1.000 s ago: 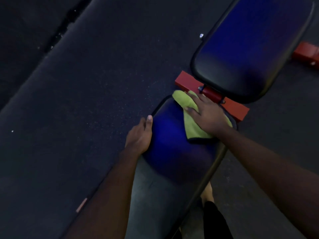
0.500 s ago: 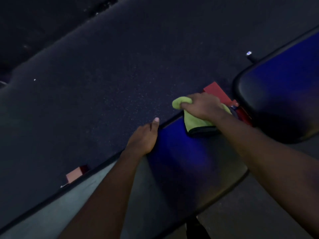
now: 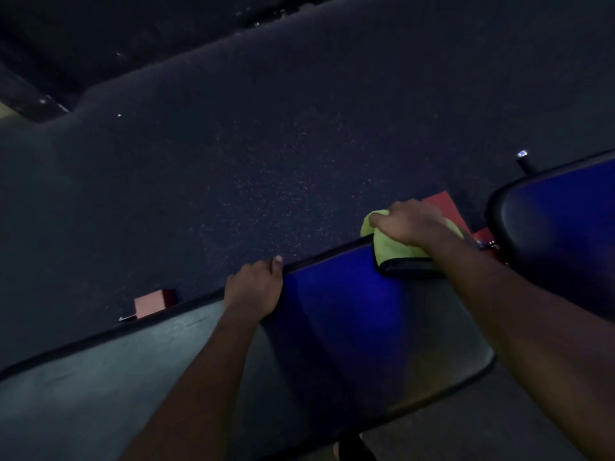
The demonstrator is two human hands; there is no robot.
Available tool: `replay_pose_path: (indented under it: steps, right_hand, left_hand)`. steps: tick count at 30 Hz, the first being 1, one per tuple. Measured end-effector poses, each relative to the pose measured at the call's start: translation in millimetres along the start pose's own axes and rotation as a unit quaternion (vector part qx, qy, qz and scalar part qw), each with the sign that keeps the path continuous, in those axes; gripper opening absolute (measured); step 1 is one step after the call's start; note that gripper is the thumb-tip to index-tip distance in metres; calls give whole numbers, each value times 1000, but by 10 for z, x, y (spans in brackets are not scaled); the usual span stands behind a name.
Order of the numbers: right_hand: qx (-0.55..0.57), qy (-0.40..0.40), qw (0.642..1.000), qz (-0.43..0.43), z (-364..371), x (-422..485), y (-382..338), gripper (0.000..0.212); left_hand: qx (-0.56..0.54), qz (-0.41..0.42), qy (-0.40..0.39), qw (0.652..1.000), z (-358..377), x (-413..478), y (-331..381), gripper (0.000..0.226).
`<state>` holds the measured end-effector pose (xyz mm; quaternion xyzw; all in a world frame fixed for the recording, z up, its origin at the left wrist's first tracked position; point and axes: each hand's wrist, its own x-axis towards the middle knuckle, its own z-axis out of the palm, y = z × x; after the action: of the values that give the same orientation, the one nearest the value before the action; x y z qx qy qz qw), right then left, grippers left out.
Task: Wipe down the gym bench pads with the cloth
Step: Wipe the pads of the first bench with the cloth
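The long blue bench pad (image 3: 349,321) with black piping runs from lower left to right across the view. My right hand (image 3: 411,222) is closed over a yellow-green cloth (image 3: 391,249) with a black hem, pressed on the pad's far right corner. My left hand (image 3: 256,287) grips the pad's far edge, thumb along the piping. A second blue pad (image 3: 562,227) sits at the right, separated by a gap.
Red frame parts show at the gap between the pads (image 3: 446,204) and behind the long pad's edge (image 3: 149,304). A small metal knob (image 3: 523,156) stands beyond the second pad. Dark speckled rubber flooring (image 3: 266,144) lies all around.
The view has swung so the long pad now lies more crosswise. My right hand has slid the cloth to the pad's far corner. My left hand keeps its grip on the edge.
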<state>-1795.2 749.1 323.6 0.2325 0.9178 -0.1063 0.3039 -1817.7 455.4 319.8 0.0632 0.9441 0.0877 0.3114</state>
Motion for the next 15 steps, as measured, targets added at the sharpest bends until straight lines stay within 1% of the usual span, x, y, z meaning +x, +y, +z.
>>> replay_pose_path:
  steps: [2, 4, 6, 8, 10, 13, 15]
  right_hand:
    - [-37, 5, 998, -52, -4, -87, -284, 68]
    - [-48, -4, 991, -122, 65, -199, -635, 64]
    - [-54, -2, 980, -191, 177, -337, -943, 57]
    - [-29, 10, 975, -220, 205, -405, -981, 57]
    - [-5, 6, 980, -198, 130, -358, -747, 63]
    - [-27, -8, 994, -104, 2, -192, -349, 71]
    - [-39, -18, 997, -61, -10, -128, -384, 71]
  left_hand:
    - [25, -8, 12, 1000, 16, 10, -124, 53]
    - [47, 0, 28, 998, 12, -23, -204, 52]
    - [46, -8, 43, 998, -10, -85, -262, 49]
    - [38, -29, 43, 998, -35, -119, -309, 46]
    - [46, -40, 41, 997, -46, -116, -377, 46]
    - [40, -30, 56, 997, -28, -94, -467, 47]
    - [39, -24, 65, 997, -36, -97, -544, 48]
